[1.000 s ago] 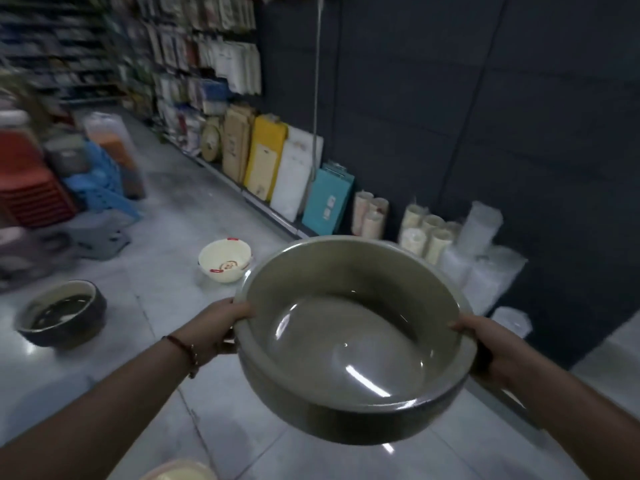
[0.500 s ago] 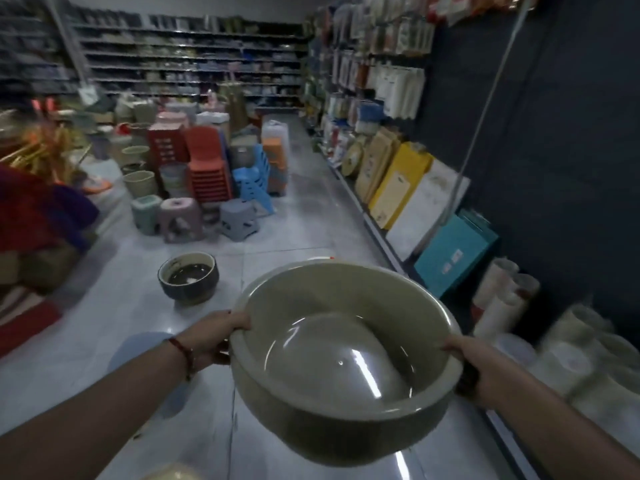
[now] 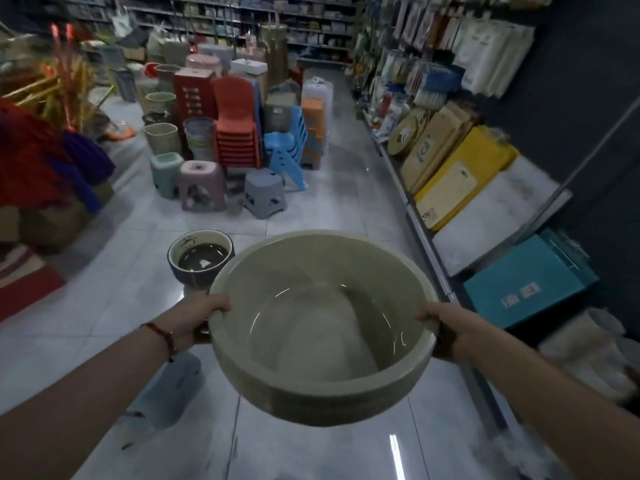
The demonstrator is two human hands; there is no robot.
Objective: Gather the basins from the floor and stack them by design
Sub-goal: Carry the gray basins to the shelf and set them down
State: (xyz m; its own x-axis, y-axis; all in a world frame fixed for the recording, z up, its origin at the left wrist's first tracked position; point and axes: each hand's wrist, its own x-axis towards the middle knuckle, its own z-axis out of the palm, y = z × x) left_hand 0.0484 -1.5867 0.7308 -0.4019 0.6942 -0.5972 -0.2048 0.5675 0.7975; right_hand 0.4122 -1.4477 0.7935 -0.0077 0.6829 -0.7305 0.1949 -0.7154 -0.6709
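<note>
I hold a large olive-grey basin in front of me above the tiled floor, its hollow facing up. My left hand grips its left rim, thumb over the edge. My right hand grips the right rim the same way. Beyond the held basin, a smaller dark basin with a pale inner wall stands upright on the floor, partly hidden by the held basin's rim.
Plastic stools, stacked red chairs and baskets crowd the aisle further back. A low shelf on the right holds cutting boards and a teal box. Red and blue goods pile up on the left.
The view has swung left from the dark wall to the aisle. The dark basin on the floor now lies straight ahead and closer. Both hands keep their grip on the olive-grey basin.
</note>
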